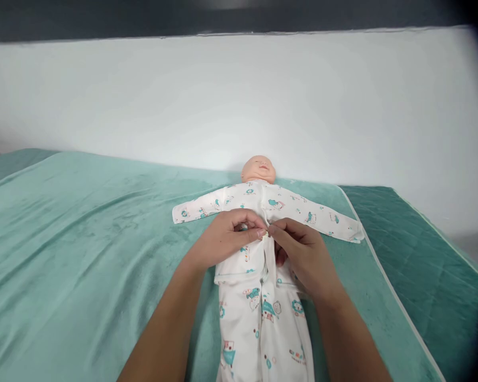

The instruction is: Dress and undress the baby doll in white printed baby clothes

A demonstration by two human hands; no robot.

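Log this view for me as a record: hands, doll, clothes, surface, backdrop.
Left hand: pinching the shirt front
Right hand: pinching the shirt front, fingertips near the left's
Doll: face up
Shirt: white, printed, sleeves spread wide
Pants: white, printed
Surface: light green blanket, wrinkled
Backdrop: pale wall

Indoor rm, looks like a bedroom or baby-care training rm; can't tell which. Signs: soft lt-green blanket [83,228] spread wide across lower half of frame, w/ a darker quilted cover [402,233] at R, both bedding-like. Plain white wall [223,95] just behind, w/ a dark band [223,18] along the top. Doll [258,172] in printed baby clothes [283,339] lies ctr to btm ctr, which fits either a home or a care class.
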